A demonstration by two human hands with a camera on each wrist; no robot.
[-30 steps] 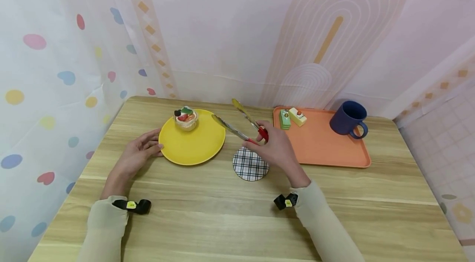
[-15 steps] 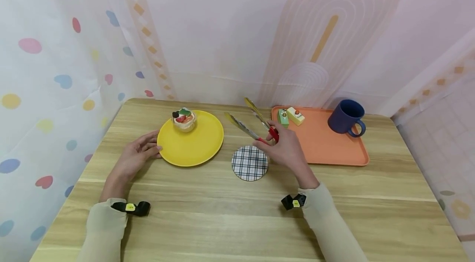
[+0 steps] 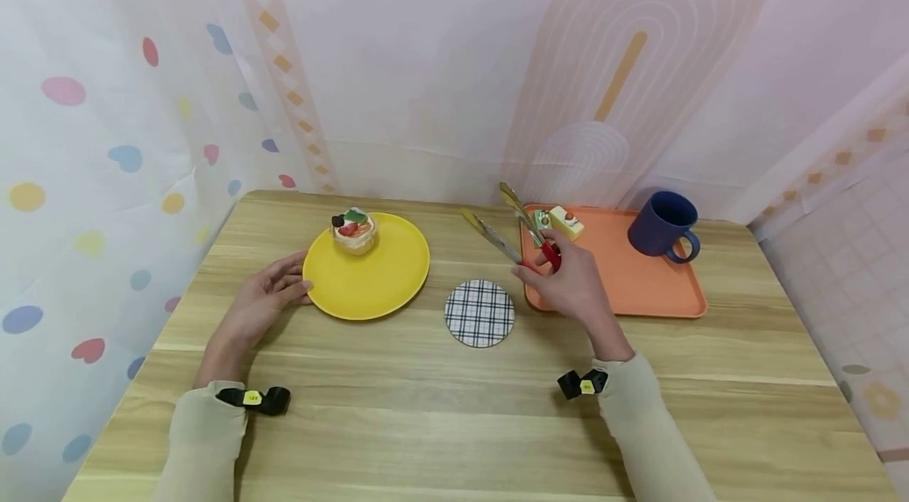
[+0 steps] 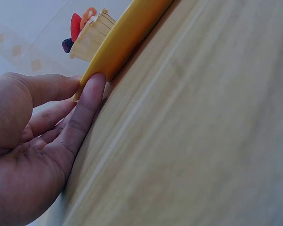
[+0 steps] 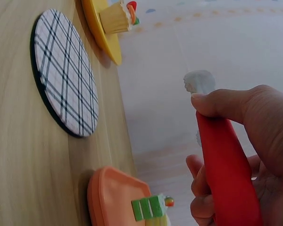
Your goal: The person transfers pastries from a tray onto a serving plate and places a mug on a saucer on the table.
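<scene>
Tongs spread near the orange tray, tips still bare

My right hand grips the tongs, held up at the tray's left side; my left hand pinches the rim of the yellow plate.

With the arms this wide, swinging further right could clip the green cake and shove it into the cream cake just beside it. A tug or lift from my left fingers could tip the cupcake, which stands towards the plate's far edge.

Compared with a second ago, the tongs are further right, away from the plate, and the checked coaster, partly covered by my right hand then, shows whole. My left hand and the plate look unchanged.
</scene>
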